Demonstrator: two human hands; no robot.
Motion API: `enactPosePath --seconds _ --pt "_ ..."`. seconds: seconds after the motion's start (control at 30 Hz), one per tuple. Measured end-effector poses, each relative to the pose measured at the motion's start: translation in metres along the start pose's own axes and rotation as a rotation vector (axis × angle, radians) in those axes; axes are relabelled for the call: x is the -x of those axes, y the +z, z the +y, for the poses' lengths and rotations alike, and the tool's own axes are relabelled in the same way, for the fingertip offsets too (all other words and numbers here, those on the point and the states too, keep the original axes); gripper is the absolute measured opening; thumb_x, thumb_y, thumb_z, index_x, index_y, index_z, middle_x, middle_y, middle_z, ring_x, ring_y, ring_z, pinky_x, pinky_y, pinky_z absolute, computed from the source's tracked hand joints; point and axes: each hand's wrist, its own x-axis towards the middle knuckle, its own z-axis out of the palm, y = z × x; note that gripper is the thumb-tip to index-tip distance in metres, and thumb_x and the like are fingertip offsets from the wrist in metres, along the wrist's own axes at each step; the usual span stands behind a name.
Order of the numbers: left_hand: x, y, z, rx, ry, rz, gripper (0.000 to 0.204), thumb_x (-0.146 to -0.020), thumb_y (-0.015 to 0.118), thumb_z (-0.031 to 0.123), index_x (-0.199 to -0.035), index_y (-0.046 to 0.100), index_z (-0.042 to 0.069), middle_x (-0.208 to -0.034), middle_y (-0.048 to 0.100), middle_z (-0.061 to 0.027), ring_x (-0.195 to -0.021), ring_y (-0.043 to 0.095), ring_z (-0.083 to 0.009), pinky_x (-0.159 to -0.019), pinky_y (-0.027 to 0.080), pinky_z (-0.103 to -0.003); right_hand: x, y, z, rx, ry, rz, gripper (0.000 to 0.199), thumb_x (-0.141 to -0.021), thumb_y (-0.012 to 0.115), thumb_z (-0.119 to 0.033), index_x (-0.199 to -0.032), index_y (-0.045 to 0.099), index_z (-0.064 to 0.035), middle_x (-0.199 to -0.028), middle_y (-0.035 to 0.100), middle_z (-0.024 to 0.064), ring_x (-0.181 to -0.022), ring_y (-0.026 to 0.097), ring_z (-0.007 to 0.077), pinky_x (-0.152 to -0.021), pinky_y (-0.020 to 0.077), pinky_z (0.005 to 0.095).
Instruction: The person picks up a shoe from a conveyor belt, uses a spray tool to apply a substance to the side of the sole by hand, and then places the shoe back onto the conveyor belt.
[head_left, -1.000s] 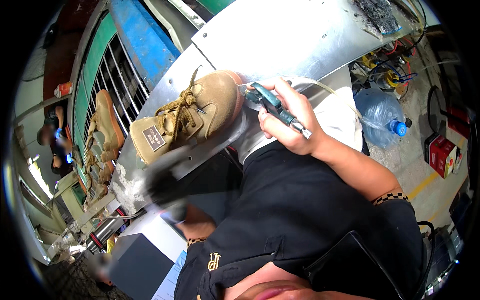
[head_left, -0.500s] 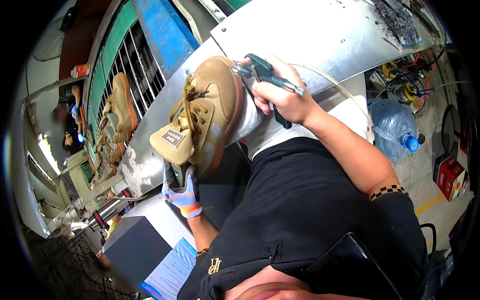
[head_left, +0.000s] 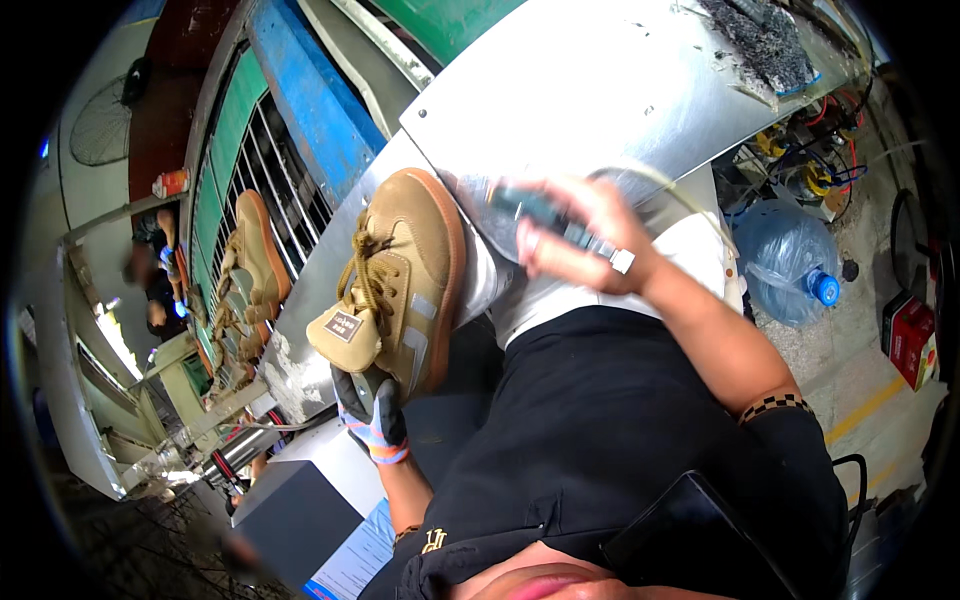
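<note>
A tan lace-up shoe [head_left: 420, 265] with a brown gum sole stands tilted above the metal bench, toe pointing away from me. My left hand [head_left: 374, 410], in a grey and blue glove with an orange band, is closed on its heel end by the opening. The laces are tied, and the tongue with its label flops outward. To the shoe's right, my bare right hand [head_left: 595, 235] is wrapped around a dark green air gun [head_left: 545, 212], smeared by motion, with a pale hose behind it. The gun is apart from the shoe.
The metal bench [head_left: 580, 90] stretches away, dark debris [head_left: 765, 45] at its far right. Several more tan shoes [head_left: 262, 250] sit along a green conveyor at left, beyond which a co-worker's arm shows. A big plastic bottle [head_left: 785, 255] and red box [head_left: 910, 340] are at right.
The air gun has moved away from the shoe's toe, to the right and slightly nearer me, and has turned. The shoe and my left hand sit slightly lower in the picture.
</note>
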Motion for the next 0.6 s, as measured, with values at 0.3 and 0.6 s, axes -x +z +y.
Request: enactPosePath --seconds 0.3,0.6 --pt "-0.166 0.093 0.094 0.946 -0.084 -0.123 0.053 -0.097 0.052 0.021 -0.144 0.041 0.000 -0.140 0.051 -0.0162 -0.128 0.051 -0.0305 -0.107 0.045 -0.045 -0.049 -0.103 -0.016 -0.066 -0.151 0.605 0.041 -0.091 0.053 -0.008 -0.129 0.048 0.0044 -0.078 0.061 0.0077 -0.069 0.061 0.0147 -0.066 0.0503 0.0278" --pt "-0.377 0.360 0.251 0.407 0.557 -0.041 0.063 -0.077 0.080 0.019 -0.131 0.056 -0.002 -0.115 0.068 -0.0122 -0.096 0.065 -0.0247 -0.085 0.052 -0.035 -0.050 -0.098 -0.016 -0.032 -0.110 0.580 0.041 -0.090 0.055 -0.006 -0.128 0.046 0.0046 -0.083 0.060 0.0079 -0.069 0.062 0.0144 -0.067 0.0519 0.0294"
